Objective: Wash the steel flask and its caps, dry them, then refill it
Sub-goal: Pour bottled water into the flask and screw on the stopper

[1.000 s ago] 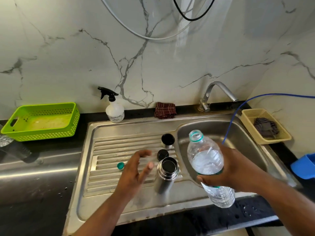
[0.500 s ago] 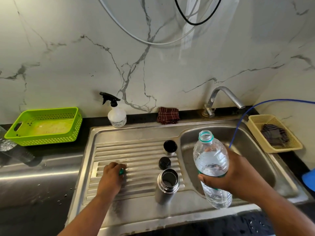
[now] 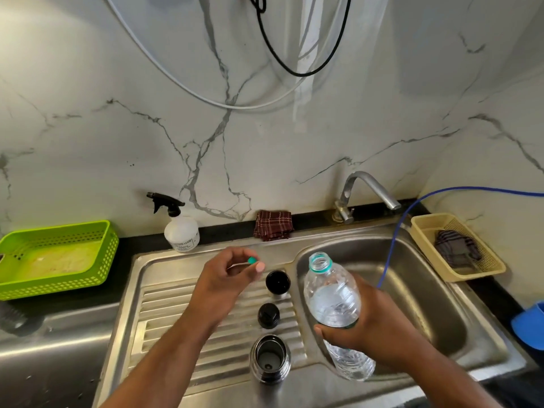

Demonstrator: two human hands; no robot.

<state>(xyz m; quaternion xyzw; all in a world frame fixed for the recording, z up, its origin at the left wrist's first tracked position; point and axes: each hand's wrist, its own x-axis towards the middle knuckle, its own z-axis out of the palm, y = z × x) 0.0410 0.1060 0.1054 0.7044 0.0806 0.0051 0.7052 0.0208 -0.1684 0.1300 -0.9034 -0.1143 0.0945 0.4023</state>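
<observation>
Left hand (image 3: 225, 278): grip closed in a pinch on a small teal plastic bottle cap (image 3: 252, 260), held above the ribbed drainboard of the stainless steel sink (image 3: 182, 301).

Right hand (image 3: 374, 328): grip wrapped around the middle of a clear plastic water bottle (image 3: 332, 301), uncapped, partly filled. Its long axis is tilted, neck pointing up and toward the left hand, base toward the wearer, over the rim of the basin.

Cylindrical steel flask (image 3: 270, 359): upright on the drainboard, long axis vertical, open mouth up, near the bottle's base, not touching it.

Behind the flask, in line: black round inner cap (image 3: 268, 315), then a steel outer cap with a dark inside (image 3: 278, 283), opening up. Both are apart from the flask.
</observation>
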